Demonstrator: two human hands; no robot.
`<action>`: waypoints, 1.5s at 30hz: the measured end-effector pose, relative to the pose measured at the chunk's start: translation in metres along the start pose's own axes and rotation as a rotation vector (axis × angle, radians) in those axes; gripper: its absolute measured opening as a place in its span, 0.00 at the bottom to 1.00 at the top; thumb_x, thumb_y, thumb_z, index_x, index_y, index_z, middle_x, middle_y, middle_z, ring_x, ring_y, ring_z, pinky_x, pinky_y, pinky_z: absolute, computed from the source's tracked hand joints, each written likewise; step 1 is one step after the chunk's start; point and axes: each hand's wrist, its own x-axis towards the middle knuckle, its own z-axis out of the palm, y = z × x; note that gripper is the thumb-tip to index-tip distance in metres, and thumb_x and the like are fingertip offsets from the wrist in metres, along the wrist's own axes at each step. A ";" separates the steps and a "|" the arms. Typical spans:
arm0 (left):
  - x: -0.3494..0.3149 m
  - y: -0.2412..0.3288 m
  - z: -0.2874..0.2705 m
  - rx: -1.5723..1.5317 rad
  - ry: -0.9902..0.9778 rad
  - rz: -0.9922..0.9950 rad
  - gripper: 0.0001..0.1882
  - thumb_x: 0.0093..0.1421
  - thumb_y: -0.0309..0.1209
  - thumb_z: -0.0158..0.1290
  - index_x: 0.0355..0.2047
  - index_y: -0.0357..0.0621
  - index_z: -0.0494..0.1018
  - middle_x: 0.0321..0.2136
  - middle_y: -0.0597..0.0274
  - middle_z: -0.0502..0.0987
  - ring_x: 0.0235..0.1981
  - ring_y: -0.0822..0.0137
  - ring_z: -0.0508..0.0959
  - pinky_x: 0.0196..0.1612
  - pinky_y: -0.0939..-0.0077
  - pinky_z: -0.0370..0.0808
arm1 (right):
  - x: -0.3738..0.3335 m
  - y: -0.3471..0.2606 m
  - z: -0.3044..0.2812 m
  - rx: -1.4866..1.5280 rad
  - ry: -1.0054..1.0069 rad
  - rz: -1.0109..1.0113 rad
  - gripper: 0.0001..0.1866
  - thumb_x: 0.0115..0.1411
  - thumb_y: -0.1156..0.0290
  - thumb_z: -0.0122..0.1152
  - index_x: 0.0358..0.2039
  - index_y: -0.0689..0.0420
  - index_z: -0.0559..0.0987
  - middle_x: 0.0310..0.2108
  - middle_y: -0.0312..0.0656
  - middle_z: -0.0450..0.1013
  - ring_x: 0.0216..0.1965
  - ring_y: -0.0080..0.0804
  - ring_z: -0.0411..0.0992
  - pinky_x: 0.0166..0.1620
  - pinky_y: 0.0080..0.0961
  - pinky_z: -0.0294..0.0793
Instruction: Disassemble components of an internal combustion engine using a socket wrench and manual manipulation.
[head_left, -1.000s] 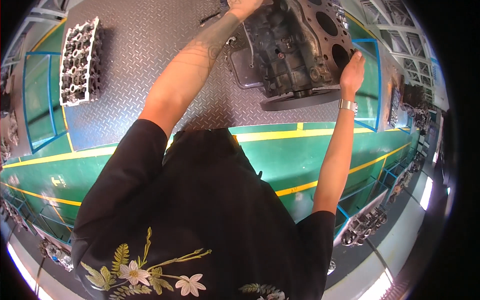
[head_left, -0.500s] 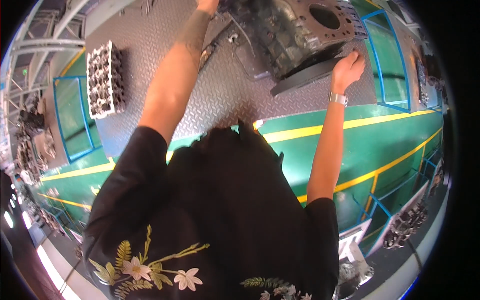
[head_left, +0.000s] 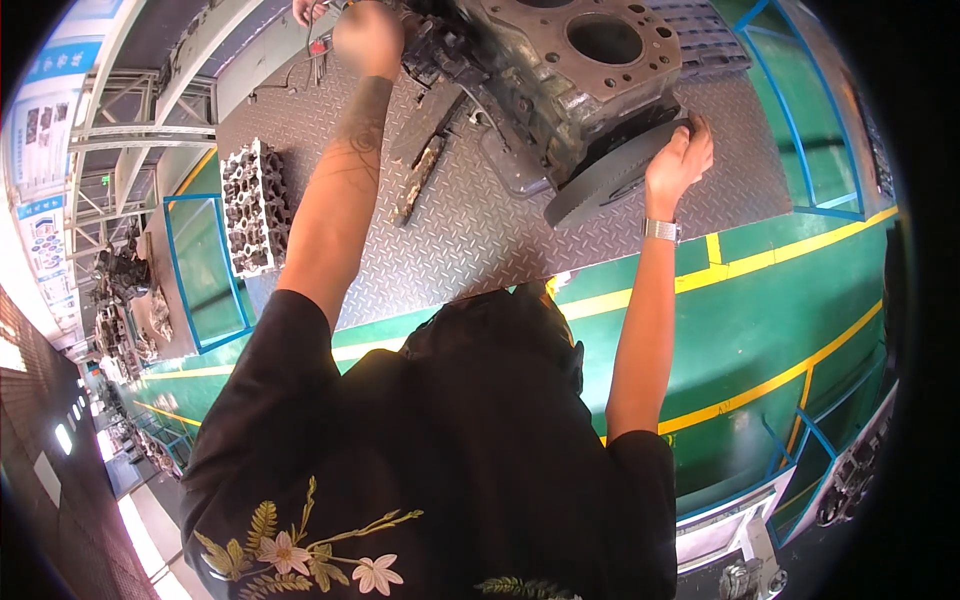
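Note:
A dark engine block point(head_left: 560, 75) with round cylinder bores stands on the diamond-plate bench top point(head_left: 450, 240). Against its near end sits a dark grey flywheel point(head_left: 610, 180), tilted, with a toothed-looking rim. My right hand point(head_left: 685, 160) grips the flywheel's right edge, thumb in front and fingers over the rim. Stretched forward on the left, my left hand point(head_left: 368, 38) is beside the block's far left side. Its fingers are blurred, so what they hold cannot be made out. Another hand point(head_left: 308, 10), whose owner I cannot tell, shows at the top edge near a thin dark cable.
A cylinder head point(head_left: 255, 208) stands at the bench's left. A long, worn, narrow part point(head_left: 420, 180) and an oil-pan-like dark part point(head_left: 515, 165) lie left of the block. Blue-framed stands point(head_left: 800, 120) border the bench, and yellow lines cross the green floor.
My view has shifted, showing more of the bench's far left side and my left hand. The flywheel's face shows more now, and my right hand stays on its edge.

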 end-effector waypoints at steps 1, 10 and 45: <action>0.000 -0.002 -0.002 0.071 -0.030 -0.031 0.19 0.54 0.34 0.52 0.16 0.26 0.70 0.10 0.58 0.69 0.16 0.63 0.68 0.26 0.63 0.66 | 0.000 -0.002 0.000 -0.011 -0.013 0.028 0.18 0.61 0.69 0.46 0.50 0.59 0.73 0.54 0.48 0.67 0.57 0.50 0.60 0.60 0.44 0.55; -0.017 0.026 -0.008 0.126 -0.064 -0.027 0.20 0.56 0.37 0.51 0.23 0.25 0.74 0.16 0.51 0.75 0.19 0.65 0.73 0.27 0.61 0.68 | 0.002 0.011 -0.004 -0.054 -0.048 -0.041 0.20 0.60 0.64 0.46 0.51 0.58 0.73 0.54 0.46 0.67 0.57 0.50 0.59 0.60 0.48 0.53; -0.307 0.133 -0.107 0.164 -0.846 0.311 0.24 0.60 0.33 0.56 0.52 0.30 0.65 0.43 0.35 0.73 0.44 0.37 0.74 0.47 0.55 0.72 | -0.088 0.158 0.004 0.602 -0.407 1.072 0.30 0.67 0.50 0.41 0.62 0.58 0.64 0.60 0.42 0.64 0.60 0.36 0.61 0.60 0.31 0.60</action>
